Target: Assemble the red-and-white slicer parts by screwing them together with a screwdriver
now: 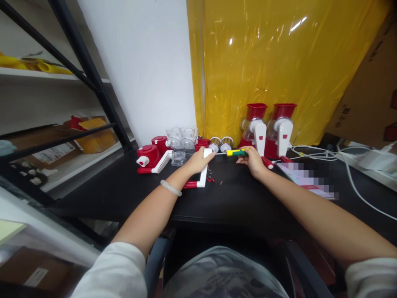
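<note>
My left hand (198, 161) is closed on a white crank handle (203, 177) whose red grip points left, low over the black table. My right hand (252, 162) grips a screwdriver (237, 152) with a yellow and green handle. The screwdriver's thin shaft points left, toward the top of the crank handle; whether its tip touches is too small to tell. Several small screws (209, 171) and a small red piece (210, 179) lie on the table just right of the crank handle.
Red bases (149, 155), clear plastic parts (178, 157) and two metal drums (226, 144) stand behind my left hand. Two assembled red-and-white grinders (256, 128) stand at the back right. A tablet (305, 180) and white cables (353, 165) lie on the right.
</note>
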Demonstrator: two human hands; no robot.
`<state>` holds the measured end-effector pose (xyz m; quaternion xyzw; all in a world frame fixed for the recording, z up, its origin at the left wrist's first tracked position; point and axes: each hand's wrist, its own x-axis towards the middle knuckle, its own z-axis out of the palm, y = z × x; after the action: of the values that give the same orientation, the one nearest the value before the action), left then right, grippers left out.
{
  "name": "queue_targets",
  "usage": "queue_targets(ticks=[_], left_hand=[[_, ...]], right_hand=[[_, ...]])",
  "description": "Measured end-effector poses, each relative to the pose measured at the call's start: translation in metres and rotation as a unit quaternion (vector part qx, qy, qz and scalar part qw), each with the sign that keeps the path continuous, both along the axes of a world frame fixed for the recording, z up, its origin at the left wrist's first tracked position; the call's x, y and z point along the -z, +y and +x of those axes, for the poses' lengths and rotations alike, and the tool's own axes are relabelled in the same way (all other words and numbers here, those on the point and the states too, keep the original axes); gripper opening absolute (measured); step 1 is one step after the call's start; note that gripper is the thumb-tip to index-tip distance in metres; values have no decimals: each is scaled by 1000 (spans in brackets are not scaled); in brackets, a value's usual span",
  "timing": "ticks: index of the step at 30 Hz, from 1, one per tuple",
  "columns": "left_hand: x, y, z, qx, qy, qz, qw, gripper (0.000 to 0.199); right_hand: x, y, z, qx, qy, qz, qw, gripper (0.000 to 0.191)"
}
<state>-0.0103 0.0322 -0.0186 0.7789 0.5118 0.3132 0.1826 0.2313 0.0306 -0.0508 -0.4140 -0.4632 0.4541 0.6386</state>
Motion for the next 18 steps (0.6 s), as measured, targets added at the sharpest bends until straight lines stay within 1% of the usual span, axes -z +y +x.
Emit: queue_targets(ticks=[7,12,18], left_hand=[[-1,-1,0,0,2,-4,1000,53],[0,0,0,-1,1,-1,1000,54],[1,1,-1,5,2,5,1000,54]], right_hand=[[-2,-2,0,-6,5,-8,1000,12],[0,0,1,-13,3,-3,1000,15],[0,0,2,-13,3,1,1000,16]])
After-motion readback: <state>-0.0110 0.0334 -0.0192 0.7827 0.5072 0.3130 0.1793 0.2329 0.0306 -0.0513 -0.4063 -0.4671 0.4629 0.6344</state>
